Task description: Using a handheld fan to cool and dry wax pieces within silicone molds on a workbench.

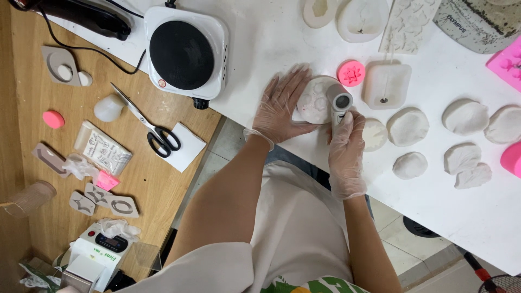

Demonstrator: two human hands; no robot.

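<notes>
My left hand [282, 106], in a clear plastic glove, lies flat on the white table with its fingers spread against the left side of a round white silicone mould [315, 100]. My right hand [346, 152], also gloved, grips a white hand-held device with a round lens end [340, 104] and holds it over the mould's right edge. A pink round mould [351, 73] and a translucent square mould [386, 84] sit just beyond.
Several pale round moulds [408, 126] lie to the right on the white table [461, 206]. A white single hotplate [185, 51] stands at the left. On the wooden table [141, 179] are scissors [147, 123], packets, grey shapes and a small machine [100, 252].
</notes>
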